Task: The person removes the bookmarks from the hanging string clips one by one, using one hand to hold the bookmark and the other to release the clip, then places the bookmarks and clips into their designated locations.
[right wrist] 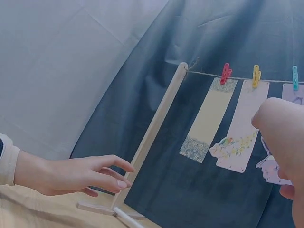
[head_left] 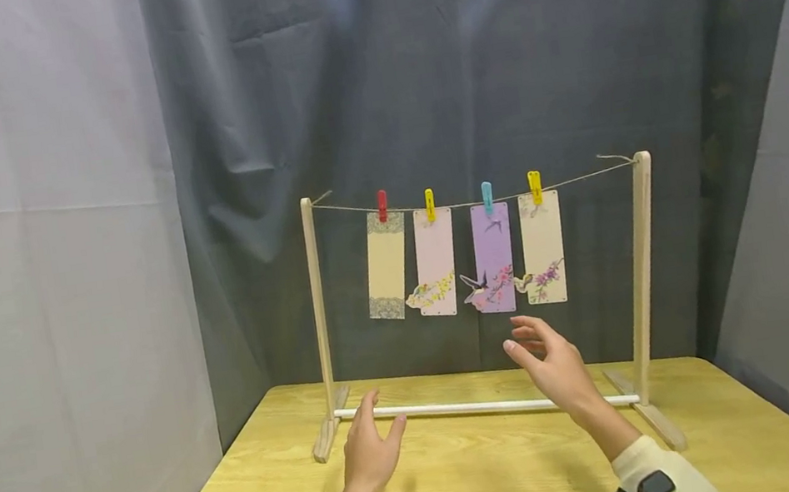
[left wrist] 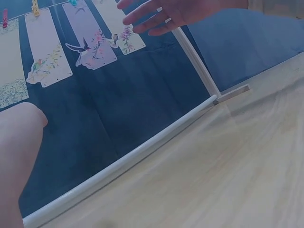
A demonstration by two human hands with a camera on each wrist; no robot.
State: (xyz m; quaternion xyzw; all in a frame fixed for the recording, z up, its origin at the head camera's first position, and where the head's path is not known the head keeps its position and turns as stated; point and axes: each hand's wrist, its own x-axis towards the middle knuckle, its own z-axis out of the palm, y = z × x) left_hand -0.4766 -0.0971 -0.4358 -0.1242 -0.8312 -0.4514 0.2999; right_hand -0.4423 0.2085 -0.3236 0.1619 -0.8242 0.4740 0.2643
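Observation:
Bookmark-like cards hang from a string, each under a small clothespin: a cream card with lace-patterned ends point(head_left: 386, 265) under a red clothespin point(head_left: 382, 206), a pink card point(head_left: 435, 261) under a yellow one point(head_left: 430, 205), a purple card point(head_left: 494, 257) under a blue one point(head_left: 488, 197), and a cream flowered card point(head_left: 543, 246) under another yellow clothespin point(head_left: 535, 187). My right hand point(head_left: 557, 366) hovers below the purple and flowered cards, fingers relaxed and holding nothing. Lower left, my left hand point(head_left: 372, 452) is held over the table near the white rod, also holding nothing.
The string runs between two wooden posts point(head_left: 319, 307) point(head_left: 645, 278) on wooden feet. A white rod point(head_left: 463, 409) joins the posts low down. The stand is on a wood-grain table point(head_left: 465, 480), with a dark curtain point(head_left: 415, 66) behind and pale cloth point(head_left: 52, 286) at the sides.

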